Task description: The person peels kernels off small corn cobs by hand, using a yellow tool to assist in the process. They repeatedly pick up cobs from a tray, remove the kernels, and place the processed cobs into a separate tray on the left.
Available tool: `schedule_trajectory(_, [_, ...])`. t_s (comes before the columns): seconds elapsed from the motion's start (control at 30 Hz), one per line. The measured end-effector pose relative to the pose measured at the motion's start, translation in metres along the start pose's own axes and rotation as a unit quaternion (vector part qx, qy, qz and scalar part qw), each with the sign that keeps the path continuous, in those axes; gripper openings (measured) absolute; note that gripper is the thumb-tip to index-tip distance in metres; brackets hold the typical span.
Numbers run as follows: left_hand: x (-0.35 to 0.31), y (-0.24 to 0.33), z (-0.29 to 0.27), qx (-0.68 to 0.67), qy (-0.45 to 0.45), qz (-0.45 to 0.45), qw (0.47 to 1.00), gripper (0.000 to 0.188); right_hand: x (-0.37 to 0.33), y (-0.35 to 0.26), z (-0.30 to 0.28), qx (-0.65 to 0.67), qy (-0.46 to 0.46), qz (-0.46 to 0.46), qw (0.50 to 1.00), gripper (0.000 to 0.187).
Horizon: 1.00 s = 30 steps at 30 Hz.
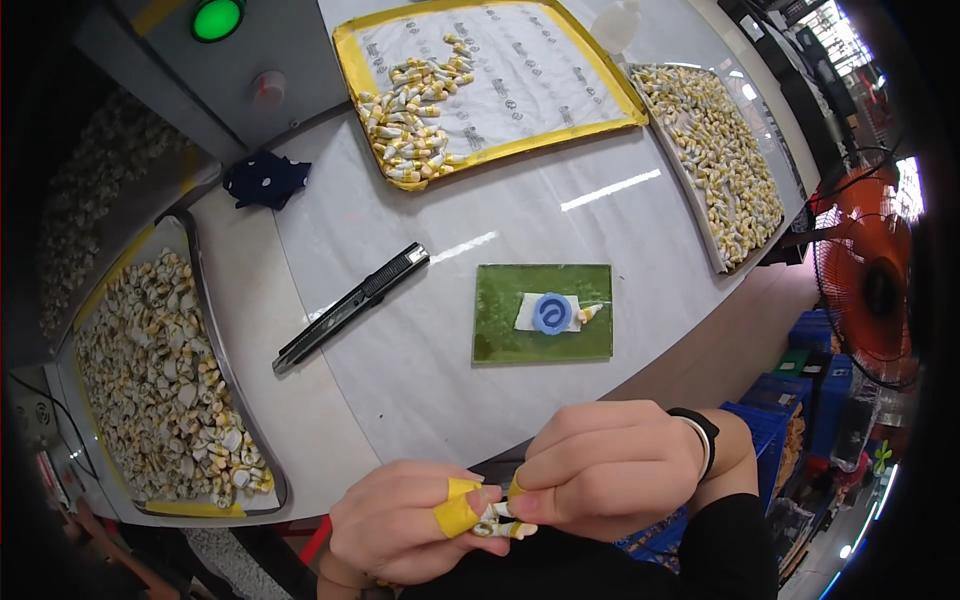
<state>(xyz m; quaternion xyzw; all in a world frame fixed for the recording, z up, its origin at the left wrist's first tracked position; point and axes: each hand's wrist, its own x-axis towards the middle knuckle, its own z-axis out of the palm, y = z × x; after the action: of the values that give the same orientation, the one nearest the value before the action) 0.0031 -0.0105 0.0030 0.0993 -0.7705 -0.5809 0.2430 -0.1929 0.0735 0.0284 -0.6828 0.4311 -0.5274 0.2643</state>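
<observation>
My left hand (410, 515), yellow tape wrapped round a finger, is closed on small tube-shaped pieces (503, 528), white with yellow ends. My right hand (610, 465), with a dark band and a silver bangle at its wrist, pinches at the same pieces; its fingertips hide part of them. Both hands meet at the near edge of the table. Just beyond them lies a green square mat (495, 345). On it rest a white slip (526, 312), a blue round scalloped piece (552, 314) and one more white-and-yellow tube-shaped piece (590, 314).
A black utility knife (352, 308) lies slantwise left of the mat. Trays of similar pieces stand at left (197, 290), far middle (545, 152) and right (720, 255). A dark dotted cloth (266, 180) sits by a grey machine (250, 60). An orange fan (868, 275) stands at right.
</observation>
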Motion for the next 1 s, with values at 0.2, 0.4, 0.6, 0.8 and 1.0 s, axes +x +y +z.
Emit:
schedule_trajectory(0.2, [0.005,0.008,0.004,0.011,0.099,0.069,0.993,0.037,0.007,-0.001,-0.001,0.005,-0.015,-0.015,1.0,0.014])
schedule_trajectory(0.4, [0.007,0.008,0.003,-0.01,0.097,0.074,0.993,0.034,0.012,-0.005,-0.006,-0.007,-0.055,0.002,0.998,0.015])
schedule_trajectory(0.6, [0.006,0.009,0.0,0.023,0.053,0.023,0.998,0.035,0.009,-0.006,-0.005,-0.05,-0.039,-0.015,0.998,0.012])
schedule_trajectory(0.8, [0.003,0.007,0.002,0.088,0.082,0.028,0.992,0.038,-0.001,-0.009,-0.003,-0.069,-0.027,0.003,0.997,0.02])
schedule_trajectory(1.0, [-0.005,0.003,0.02,-0.336,0.172,-0.081,0.923,0.034,0.004,-0.007,-0.003,0.099,0.028,0.084,0.991,0.01])
